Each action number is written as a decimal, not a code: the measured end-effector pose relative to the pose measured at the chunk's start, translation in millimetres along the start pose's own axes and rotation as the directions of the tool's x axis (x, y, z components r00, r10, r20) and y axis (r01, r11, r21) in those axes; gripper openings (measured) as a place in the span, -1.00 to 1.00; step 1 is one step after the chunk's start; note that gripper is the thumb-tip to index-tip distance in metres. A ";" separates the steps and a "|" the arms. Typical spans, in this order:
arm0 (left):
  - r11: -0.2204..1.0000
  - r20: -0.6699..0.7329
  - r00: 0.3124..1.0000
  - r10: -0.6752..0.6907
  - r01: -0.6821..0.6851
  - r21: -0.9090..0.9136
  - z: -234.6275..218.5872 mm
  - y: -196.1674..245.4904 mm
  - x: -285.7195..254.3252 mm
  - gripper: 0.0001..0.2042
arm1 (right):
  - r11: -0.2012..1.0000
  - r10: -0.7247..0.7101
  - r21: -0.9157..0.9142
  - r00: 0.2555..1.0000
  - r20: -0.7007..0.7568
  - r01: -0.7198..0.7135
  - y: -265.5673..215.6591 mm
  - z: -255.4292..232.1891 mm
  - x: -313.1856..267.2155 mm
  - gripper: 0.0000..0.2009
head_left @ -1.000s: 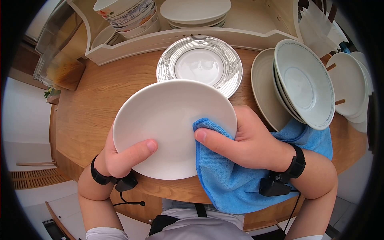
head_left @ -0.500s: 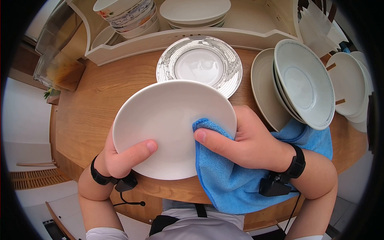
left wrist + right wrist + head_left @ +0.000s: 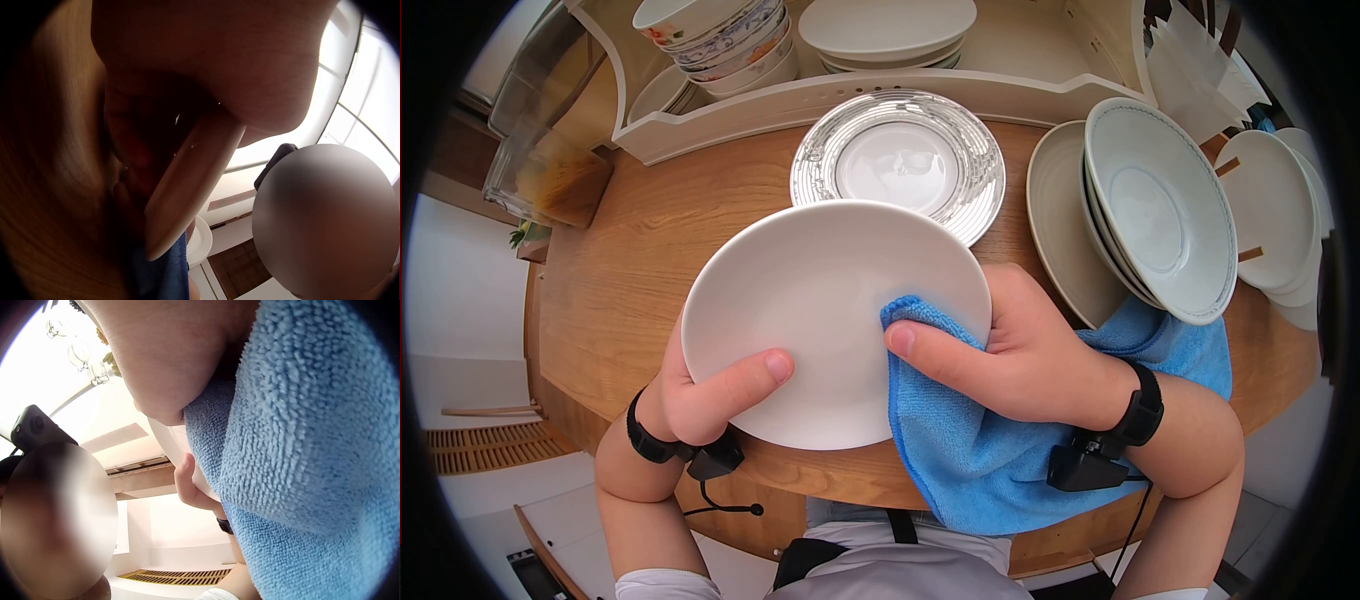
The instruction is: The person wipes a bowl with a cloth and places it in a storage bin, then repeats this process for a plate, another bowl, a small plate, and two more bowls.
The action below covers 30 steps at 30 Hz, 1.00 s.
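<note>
A plain white oval-looking plate (image 3: 820,280) is tilted toward me over the table's front edge in the head view. My left hand (image 3: 710,395) grips its lower left rim, thumb on the upper face and fingers hidden behind. On the opposite side my right hand (image 3: 1030,360) pinches the rim through a blue terry cloth (image 3: 970,460), the thumb pressing a cloth fold on the plate's face. The rest of the cloth hangs below and spreads right under the forearm. In the left wrist view the plate (image 3: 194,181) shows edge-on; the cloth (image 3: 306,444) fills much of the right wrist view.
Behind the held plate lies a silver-rimmed plate (image 3: 900,165) on the wooden table (image 3: 650,240). To the right lean stacked pale bowls (image 3: 1165,210) and a beige plate (image 3: 1060,220), with plates in a rack (image 3: 1265,210) farther right. A cream tray (image 3: 880,97) holds patterned bowls (image 3: 735,50) and white plates.
</note>
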State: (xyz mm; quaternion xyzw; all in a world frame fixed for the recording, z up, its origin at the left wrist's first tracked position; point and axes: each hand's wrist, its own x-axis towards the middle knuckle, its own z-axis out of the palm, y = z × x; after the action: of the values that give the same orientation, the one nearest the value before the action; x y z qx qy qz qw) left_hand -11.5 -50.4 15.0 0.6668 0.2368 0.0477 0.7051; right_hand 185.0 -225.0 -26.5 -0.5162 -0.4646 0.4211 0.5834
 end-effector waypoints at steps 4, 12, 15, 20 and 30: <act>1.000 0.005 1.000 -0.011 0.011 -0.013 -0.4 -0.7 0.0 -0.37 | 1.000 -0.002 -0.010 1.000 -0.001 0.002 0.9 -0.1 -0.2 -0.71; 0.986 0.036 0.997 0.074 -0.067 -0.155 -21.7 -22.6 3.1 -0.30 | 0.991 0.125 0.047 0.992 0.019 -0.126 -16.7 -7.7 -1.9 -0.67; 0.902 0.192 0.977 0.088 0.003 -0.431 -48.8 -36.7 13.0 -0.23 | 0.988 0.115 0.104 0.993 0.009 -0.116 -6.6 -5.1 -1.9 -0.66; 0.852 0.218 0.974 -0.058 0.162 -0.498 -29.8 -23.1 9.9 -0.22 | 0.998 -0.013 -0.057 0.997 0.079 0.018 -1.8 -6.5 -1.1 -0.66; 0.976 0.062 0.994 -0.091 0.101 -0.192 -1.8 -2.9 8.9 -0.36 | 1.000 -0.011 0.001 1.000 0.002 0.011 2.4 -2.1 2.1 -0.65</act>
State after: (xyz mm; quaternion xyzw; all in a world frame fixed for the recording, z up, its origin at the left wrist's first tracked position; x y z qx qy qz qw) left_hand -5.1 -45.6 9.8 0.5835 0.2440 0.0187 0.7743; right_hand 187.5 -223.1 -28.8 -0.5128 -0.4678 0.4188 0.5855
